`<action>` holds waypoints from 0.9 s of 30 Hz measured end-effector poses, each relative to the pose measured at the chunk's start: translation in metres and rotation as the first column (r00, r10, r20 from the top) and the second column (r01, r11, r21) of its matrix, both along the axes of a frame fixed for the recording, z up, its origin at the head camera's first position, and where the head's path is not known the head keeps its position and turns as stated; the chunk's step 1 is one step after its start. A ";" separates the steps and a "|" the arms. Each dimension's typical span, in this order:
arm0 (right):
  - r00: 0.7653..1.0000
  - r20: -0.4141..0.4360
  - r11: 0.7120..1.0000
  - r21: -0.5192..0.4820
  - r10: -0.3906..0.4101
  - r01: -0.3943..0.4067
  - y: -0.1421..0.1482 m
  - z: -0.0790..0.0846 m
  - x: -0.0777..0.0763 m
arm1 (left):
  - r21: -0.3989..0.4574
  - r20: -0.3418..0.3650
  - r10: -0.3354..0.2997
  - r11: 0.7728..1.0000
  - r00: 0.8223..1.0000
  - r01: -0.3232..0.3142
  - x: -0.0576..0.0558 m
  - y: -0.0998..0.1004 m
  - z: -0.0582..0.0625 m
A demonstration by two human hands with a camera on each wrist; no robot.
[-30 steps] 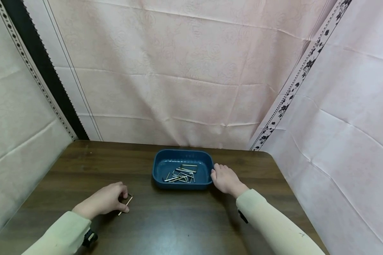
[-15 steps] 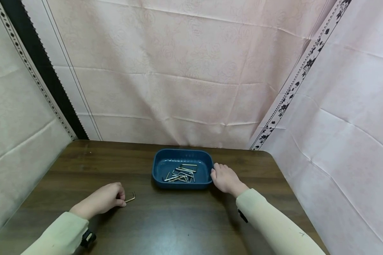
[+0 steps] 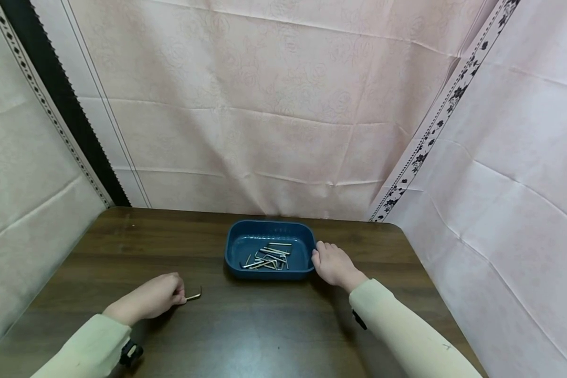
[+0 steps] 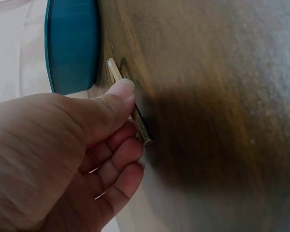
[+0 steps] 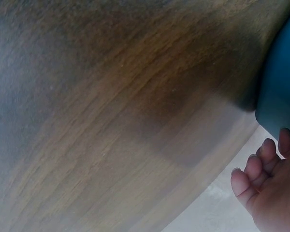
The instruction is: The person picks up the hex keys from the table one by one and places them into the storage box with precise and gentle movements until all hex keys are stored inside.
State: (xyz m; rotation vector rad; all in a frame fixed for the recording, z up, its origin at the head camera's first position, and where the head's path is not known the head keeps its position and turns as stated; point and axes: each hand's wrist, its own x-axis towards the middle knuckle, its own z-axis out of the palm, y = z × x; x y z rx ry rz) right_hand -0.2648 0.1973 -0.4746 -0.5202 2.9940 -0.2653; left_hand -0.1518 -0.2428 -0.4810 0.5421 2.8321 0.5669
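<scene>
In the head view my left hand (image 3: 153, 296) is low over the table's left half and pinches a brass-coloured, L-shaped hex key (image 3: 193, 297). Its bent end sticks out to the right of the fingertips. Up close in the left wrist view, the thumb lies across the middle of the hex key (image 4: 115, 72), with the other fingers curled beneath. A dark blue tray (image 3: 269, 275) stands at the back middle, with several similar hex keys (image 3: 270, 257) in a loose pile. My right hand (image 3: 335, 266) rests with its fingertips against the tray's right side.
The brown wooden table (image 3: 245, 331) has rounded far corners. Pale patterned cloth (image 3: 264, 131) hangs behind it and along both sides. A dark strap (image 3: 131, 353) is on the left wrist, over the light sleeve.
My left hand has turned the hex key, so its bent end now points up at the right of the fingertips. The right hand and tray have stayed put.
</scene>
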 end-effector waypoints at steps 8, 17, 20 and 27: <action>1.000 0.003 1.000 -0.013 -0.002 0.002 0.000 0.000 0.000 | 0.092 0.008 0.048 0.995 0.999 -0.048 -0.007 0.000 0.002; 1.000 0.002 1.000 -0.015 -0.001 0.002 0.001 0.000 0.000 | 0.226 -0.147 0.112 0.971 0.983 -0.077 -0.020 0.014 0.019; 1.000 -0.001 1.000 -0.012 0.001 -0.001 0.001 -0.001 0.000 | 0.264 -0.163 0.126 0.961 0.979 -0.080 -0.027 0.026 0.025; 1.000 -0.010 1.000 0.007 0.019 -0.019 0.000 0.001 0.001 | 0.329 -0.214 0.114 0.944 0.970 -0.038 -0.048 0.066 0.036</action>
